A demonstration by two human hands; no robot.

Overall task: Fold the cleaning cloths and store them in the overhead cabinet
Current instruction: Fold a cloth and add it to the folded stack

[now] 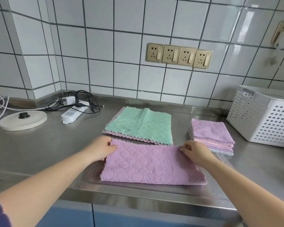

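A purple quilted cloth (150,164) lies folded in half on the steel counter (39,145) in front of me. My left hand (100,149) pinches its far left corner. My right hand (195,153) pinches its far right corner. Behind it lies a flat pile of unfolded cloths with a green cloth (141,124) on top and a purple one under it. To the right stands a stack of folded cloths (211,136), purple on top, pink and grey below. The overhead cabinet is out of view.
A white perforated basket (262,117) stands at the right against the tiled wall. At the back left lie a white power strip (73,113) with tangled cables and a round white lid (23,120). Gold wall sockets (179,55) sit above the counter.
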